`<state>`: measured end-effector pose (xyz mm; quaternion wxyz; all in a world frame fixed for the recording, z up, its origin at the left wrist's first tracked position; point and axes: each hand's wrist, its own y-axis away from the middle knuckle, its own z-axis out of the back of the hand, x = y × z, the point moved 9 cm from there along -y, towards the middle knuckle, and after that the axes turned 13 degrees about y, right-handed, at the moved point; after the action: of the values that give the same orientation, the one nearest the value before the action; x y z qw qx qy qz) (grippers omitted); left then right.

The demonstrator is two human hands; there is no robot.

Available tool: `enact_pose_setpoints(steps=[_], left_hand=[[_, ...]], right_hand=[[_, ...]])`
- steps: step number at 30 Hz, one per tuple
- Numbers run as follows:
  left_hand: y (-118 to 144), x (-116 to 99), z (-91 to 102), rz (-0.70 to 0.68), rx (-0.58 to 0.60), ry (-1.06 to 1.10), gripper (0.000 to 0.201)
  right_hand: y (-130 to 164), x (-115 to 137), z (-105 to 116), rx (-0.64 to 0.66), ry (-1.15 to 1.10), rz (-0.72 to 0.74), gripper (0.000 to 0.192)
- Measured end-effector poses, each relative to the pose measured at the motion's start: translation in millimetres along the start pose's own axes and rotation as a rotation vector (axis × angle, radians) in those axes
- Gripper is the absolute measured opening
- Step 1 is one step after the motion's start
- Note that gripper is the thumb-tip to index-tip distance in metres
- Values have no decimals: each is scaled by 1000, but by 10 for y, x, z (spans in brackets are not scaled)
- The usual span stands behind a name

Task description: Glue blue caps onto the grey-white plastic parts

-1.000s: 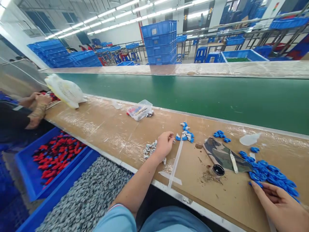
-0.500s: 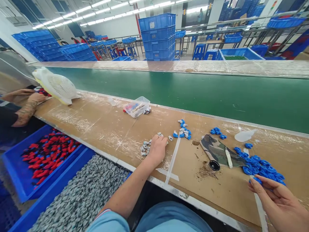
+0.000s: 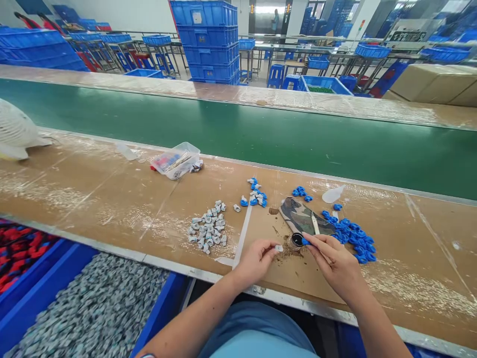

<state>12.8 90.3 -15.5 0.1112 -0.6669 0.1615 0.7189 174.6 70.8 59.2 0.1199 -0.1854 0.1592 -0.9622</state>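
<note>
- Left hand (image 3: 257,258): closed in a pinch on a small grey part (image 3: 278,247), held at the fingertips just above the brown worktop (image 3: 112,194), near its front edge.
- Right hand (image 3: 333,261): closed in a pinch on a small blue part (image 3: 305,241), fingertips directly over a small round black pot (image 3: 297,239). The two hands are close together, the grey part just left of the pot.
- Heap of blue parts (image 3: 354,238): lies on the worktop to the right of the right hand, touching the edge of a camouflage cloth (image 3: 301,219).
- Heap of grey parts (image 3: 207,229): lies to the left of the left hand, apart from it.
- A smaller mixed cluster of blue and grey pieces (image 3: 255,196) sits farther back, left of the cloth.
- Clear plastic tub (image 3: 176,160): far left of the work area, beside the green conveyor belt (image 3: 261,134).
- Blue bin of grey parts (image 3: 93,308): below the worktop at the near left.
</note>
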Motion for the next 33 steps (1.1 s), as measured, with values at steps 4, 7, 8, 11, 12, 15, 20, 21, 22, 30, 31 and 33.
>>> enact_pose_setpoints(steps=[4, 7, 8, 11, 12, 15, 20, 21, 22, 30, 31, 33], left_hand=[[12, 4, -139, 12, 73, 52, 26], [3, 75, -136, 26, 19, 64, 23], [0, 126, -140, 54, 6, 108, 24], [4, 261, -174, 140, -15, 285, 24], [8, 284, -188, 158, -16, 337, 25], [18, 289, -227, 183, -4, 426, 29], [36, 240, -254, 177, 12, 487, 38], [41, 233, -259, 175, 18, 488, 39], [44, 225, -263, 170, 26, 484, 39], [51, 166, -280, 100, 94, 403, 36], [52, 165, -284, 97, 103, 385, 35], [56, 156, -301, 91, 131, 344, 33]], right_hand=[[-47, 7, -30, -7, 46, 47, 24], [-63, -20, -69, 9, 21, 42, 24], [-60, -44, -84, 14, 9, 21, 25], [-26, -187, -111, -1, -65, -128, 26], [-3, -249, -119, -11, -119, -199, 28], [73, -360, -171, -7, -357, -362, 33], [156, -227, -253, 77, -581, -380, 30], [174, -192, -269, 88, -591, -373, 30], [192, -157, -287, 98, -591, -363, 29], [145, 88, -244, 120, -401, -160, 20], [124, 110, -222, 136, -376, -131, 19], [89, 141, -197, 185, -336, -84, 19]])
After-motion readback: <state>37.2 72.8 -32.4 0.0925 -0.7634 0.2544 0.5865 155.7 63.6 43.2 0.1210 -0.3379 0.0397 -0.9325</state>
